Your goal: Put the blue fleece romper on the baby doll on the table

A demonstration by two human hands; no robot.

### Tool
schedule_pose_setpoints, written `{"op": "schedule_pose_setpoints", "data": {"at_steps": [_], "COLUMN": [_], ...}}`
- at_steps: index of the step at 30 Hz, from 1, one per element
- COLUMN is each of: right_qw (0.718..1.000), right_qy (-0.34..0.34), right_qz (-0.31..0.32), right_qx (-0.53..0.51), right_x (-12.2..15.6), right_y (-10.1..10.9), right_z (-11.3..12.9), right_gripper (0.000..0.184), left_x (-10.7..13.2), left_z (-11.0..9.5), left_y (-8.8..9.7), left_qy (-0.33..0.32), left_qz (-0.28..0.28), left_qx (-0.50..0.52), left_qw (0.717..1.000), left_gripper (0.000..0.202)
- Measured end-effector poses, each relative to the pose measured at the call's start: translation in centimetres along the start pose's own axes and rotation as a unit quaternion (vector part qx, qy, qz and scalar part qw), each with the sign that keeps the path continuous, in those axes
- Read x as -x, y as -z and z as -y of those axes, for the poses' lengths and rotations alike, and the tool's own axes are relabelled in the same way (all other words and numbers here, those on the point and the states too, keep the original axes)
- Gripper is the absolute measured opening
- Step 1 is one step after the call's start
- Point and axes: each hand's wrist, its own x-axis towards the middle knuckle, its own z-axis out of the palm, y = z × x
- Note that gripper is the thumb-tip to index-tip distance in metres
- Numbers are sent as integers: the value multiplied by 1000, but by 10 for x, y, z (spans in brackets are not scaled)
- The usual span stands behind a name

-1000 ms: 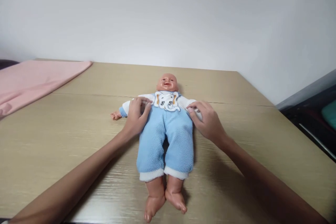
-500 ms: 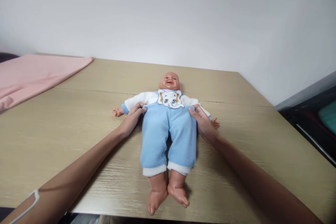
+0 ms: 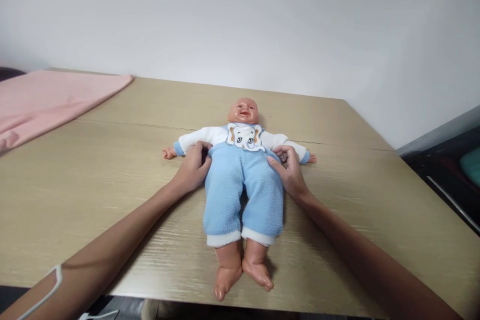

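Note:
A baby doll (image 3: pixel 243 111) lies on its back, head at the far side and bare feet towards me, arms spread sideways. It wears a white top with an elephant-face patch (image 3: pixel 245 138) on the chest and light blue fleece pants (image 3: pixel 224 195) with white cuffs. At the left side of the waist, my left hand (image 3: pixel 195 166) is closed on the edge of the pants, its fingertips partly hidden. Opposite it, my right hand (image 3: pixel 290 170) grips the pants' other side, thumb on the front and fingers curled at the waist.
The doll rests on a light wooden table (image 3: pixel 112 200) with a seam across it. Pink cloth (image 3: pixel 56 97) lies at the far left. Behind stands a pale wall (image 3: pixel 240 25). A dark object with a green part (image 3: pixel 470 165) is beyond the right edge.
Both hands have shifted at the waist, and the stretched waistband now sits closer to the doll's body. The doll's right-side sleeve lies straighter outward. The view has tilted slightly.

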Motion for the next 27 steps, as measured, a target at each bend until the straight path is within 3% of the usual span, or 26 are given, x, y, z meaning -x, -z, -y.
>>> {"op": "schedule_pose_setpoints", "data": {"at_steps": [4, 8, 11, 15, 20, 27], "right_qw": [997, 985, 973, 965, 965, 959], "right_qy": [37, 90, 76, 72, 93, 119], "right_qz": [-22, 40, 108, 161, 141, 128], "right_qx": [65, 140, 189, 194, 201, 225], "right_x": [21, 80, 137, 189, 207, 220], "right_y": [8, 25, 33, 25, 15, 29], "right_z": [21, 66, 93, 100, 86, 75], "right_gripper": [35, 44, 69, 108, 96, 82], "left_x": [17, 82, 146, 204, 219, 228], "left_z": [-19, -68, -98, -107, -95, -87], "left_y": [6, 12, 6, -13, -20, 2], "left_qy": [12, 21, 33, 25, 29, -26], "left_qz": [-35, -17, -12, 1, 8, -7], "left_qx": [-18, -21, -38, -39, -46, -151], "left_qw": [999, 999, 999, 999, 998, 988], "left_gripper": [30, 48, 75, 106, 93, 68]}}
